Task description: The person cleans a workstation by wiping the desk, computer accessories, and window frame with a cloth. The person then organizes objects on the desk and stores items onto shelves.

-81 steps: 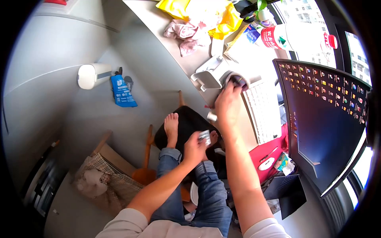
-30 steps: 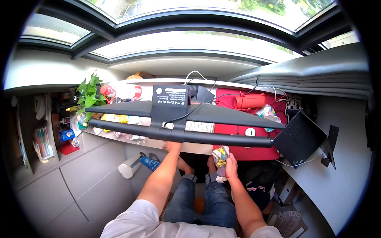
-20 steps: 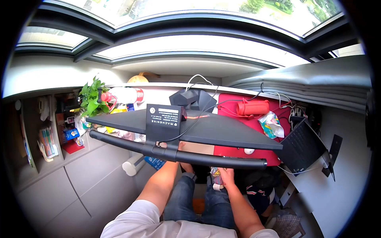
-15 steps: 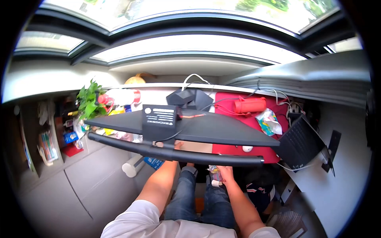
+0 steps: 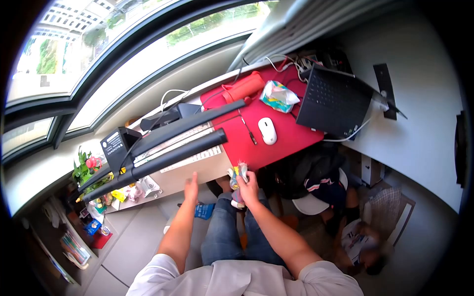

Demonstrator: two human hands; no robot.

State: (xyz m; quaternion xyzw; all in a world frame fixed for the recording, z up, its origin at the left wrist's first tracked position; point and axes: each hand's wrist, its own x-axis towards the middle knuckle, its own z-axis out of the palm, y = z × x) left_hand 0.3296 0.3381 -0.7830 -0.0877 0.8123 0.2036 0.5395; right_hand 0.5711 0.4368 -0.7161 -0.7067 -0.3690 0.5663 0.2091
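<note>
The left hand (image 5: 191, 188) is open, its fingers stretched toward the front edge of the worktop (image 5: 202, 171), while the right hand (image 5: 248, 189) pinches a small patterned bundle (image 5: 237, 183) between thumb and fingers (grey and yellow show, but what it is I cannot tell). That bundle is upright over the jeans (image 5: 222, 239), by the front edge and near the front left corner of the red mat (image 5: 256, 154); whether it touches the edge is unclear. On the mat are a white mouse (image 5: 267, 131), a thin black cable (image 5: 247, 129) to its left, and, nearer the back edge, a tissue pack (image 5: 278, 96) and a red cylinder (image 5: 244, 88). An open laptop (image 5: 335, 101) stands tilted at the worktop's right end, with a white cable (image 5: 359, 130) beside it. Left of the mat, a dark bar (image 5: 177, 157) and the monitor (image 5: 190, 123) partly cover the keyboard (image 5: 200, 155). Toward the left end sit a white holder (image 5: 149, 185), a pink cloth (image 5: 132, 193), a yellow packet (image 5: 118, 196) and a leafy plant (image 5: 83, 168). Below the front edge lies a blue packet (image 5: 204, 210) (beyond the left forearm), and a white chair (image 5: 312, 206) stands to the right.
</note>
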